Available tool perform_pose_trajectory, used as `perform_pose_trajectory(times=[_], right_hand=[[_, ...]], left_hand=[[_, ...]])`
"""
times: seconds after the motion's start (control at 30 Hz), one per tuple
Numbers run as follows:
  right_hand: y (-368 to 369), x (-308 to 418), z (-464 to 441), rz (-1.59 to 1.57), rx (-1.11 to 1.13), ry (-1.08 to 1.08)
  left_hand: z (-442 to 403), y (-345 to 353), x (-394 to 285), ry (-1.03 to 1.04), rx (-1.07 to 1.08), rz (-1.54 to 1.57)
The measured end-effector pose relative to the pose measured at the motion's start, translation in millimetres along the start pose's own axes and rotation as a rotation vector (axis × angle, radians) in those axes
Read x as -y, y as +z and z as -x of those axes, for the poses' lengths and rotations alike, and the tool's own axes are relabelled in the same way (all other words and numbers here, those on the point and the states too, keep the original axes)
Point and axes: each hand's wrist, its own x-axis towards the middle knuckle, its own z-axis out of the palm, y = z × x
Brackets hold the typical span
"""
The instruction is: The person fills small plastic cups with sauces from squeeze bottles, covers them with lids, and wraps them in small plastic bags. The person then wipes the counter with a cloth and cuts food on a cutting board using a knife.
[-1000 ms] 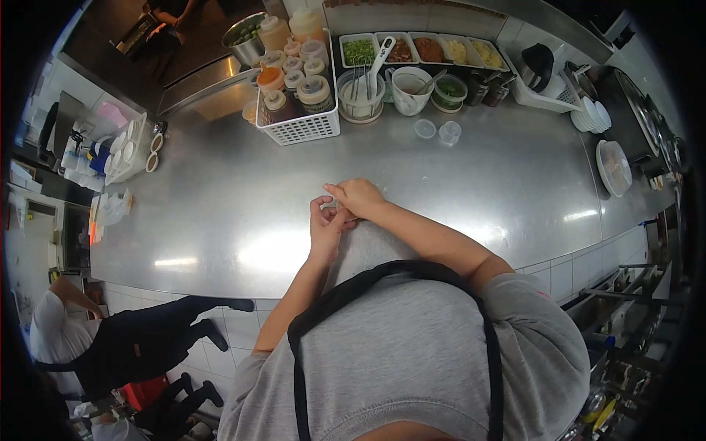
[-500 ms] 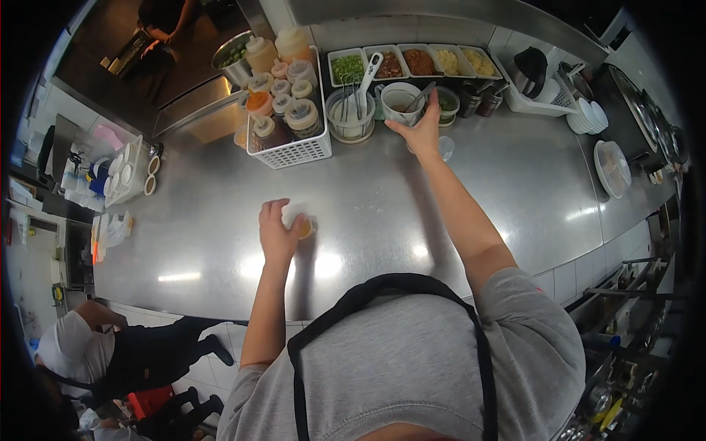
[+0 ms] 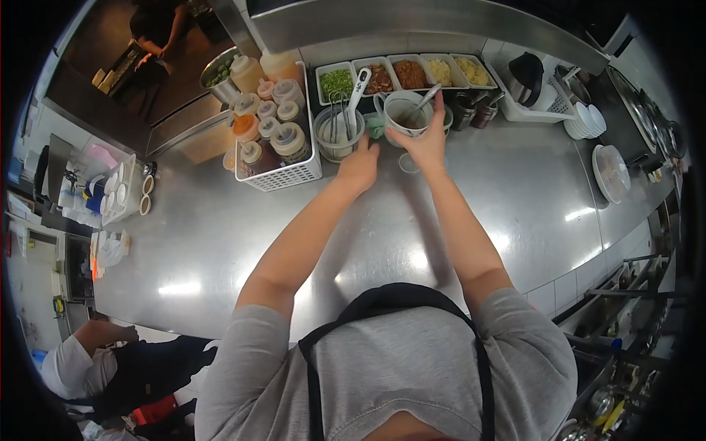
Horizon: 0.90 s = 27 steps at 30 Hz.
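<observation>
My right hand (image 3: 423, 143) grips a white cup (image 3: 395, 131) with a handle on its left side. A brownish content and a metal spoon (image 3: 426, 101) show inside, the spoon leaning on the rim. My left hand (image 3: 358, 169) is at the front of a clear tub (image 3: 340, 141), its fingers curled. Anything held there is hidden behind the hand. A whisk (image 3: 337, 114) and a white-handled utensil (image 3: 359, 87) stand in the tub. Green cloth (image 3: 376, 126) shows between tub and cup. A clear round lid (image 3: 409, 163) lies below my right hand.
Behind stands a row of trays with chopped greens (image 3: 336, 82), minced fillings and yellow bits. To the left, a white basket (image 3: 279, 178) holds several squeeze bottles. Jars (image 3: 463, 110) and a white bin (image 3: 540, 112) stand right. A person (image 3: 95, 364) is at lower left.
My left hand has moved forward and right from mid-table to the tub. The small cup of orange content that it was around is out of sight. The white cup tilts slightly more towards me.
</observation>
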Motion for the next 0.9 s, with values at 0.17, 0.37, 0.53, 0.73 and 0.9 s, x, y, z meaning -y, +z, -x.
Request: perform_pose_trajectory(times=[0.17,0.37,0.53,0.73,0.9], right_hand=[[-22.6,2.4,-3.6,-0.005,0.006,0.037],[-17.1,-9.5,-5.6,0.033,0.000,0.022],[6.6,-14.9,-10.4,0.104,-0.036,-0.008],[32.4,-20.8,-3.4,0.069,0.039,0.021],[41.3,-35.7,6.0,0.075,0.107,0.021]], left_hand=[[-60.5,40.4,8.5,-0.075,0.003,-0.155],[-20.9,26.5,-0.8,-0.181,0.090,0.072],[50.8,17.9,7.1,-0.074,0.103,0.021],[148.0,-19.5,6.8,-0.055,0.214,0.057],[161.2,-45.2,-1.7,-0.195,0.306,-0.051]])
